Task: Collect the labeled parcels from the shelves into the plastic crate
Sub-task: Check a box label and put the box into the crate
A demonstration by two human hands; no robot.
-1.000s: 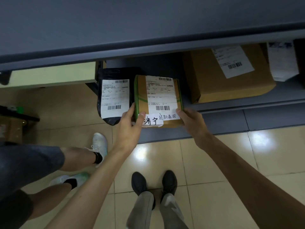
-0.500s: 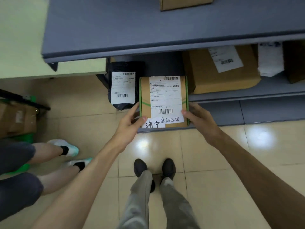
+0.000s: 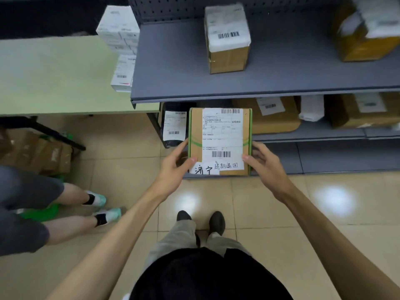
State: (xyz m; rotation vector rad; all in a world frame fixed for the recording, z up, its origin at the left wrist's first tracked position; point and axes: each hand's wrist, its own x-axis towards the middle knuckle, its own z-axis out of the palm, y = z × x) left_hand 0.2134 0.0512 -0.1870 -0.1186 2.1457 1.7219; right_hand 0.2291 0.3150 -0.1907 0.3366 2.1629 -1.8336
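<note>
A brown cardboard parcel [image 3: 219, 135] with green edge stripes, a white shipping label and a handwritten slip is held up in front of the lower shelf. My left hand [image 3: 174, 167] grips its lower left corner, thumb on top. My right hand [image 3: 263, 164] grips its lower right corner the same way. A black bag parcel [image 3: 174, 124] with a white label stands on the lower shelf just left of it. No plastic crate is in view.
The grey upper shelf [image 3: 281, 83] carries a taped box [image 3: 227, 40] and a yellow-brown box [image 3: 365, 35]. More labeled cartons [image 3: 275, 114] sit on the lower shelf. A pale green table [image 3: 54, 79] and another person's legs [image 3: 71, 204] are at left.
Both hands have lifted the parcel out from the lower shelf towards me, and my head has risen, so the upper shelf's top and its boxes now show.
</note>
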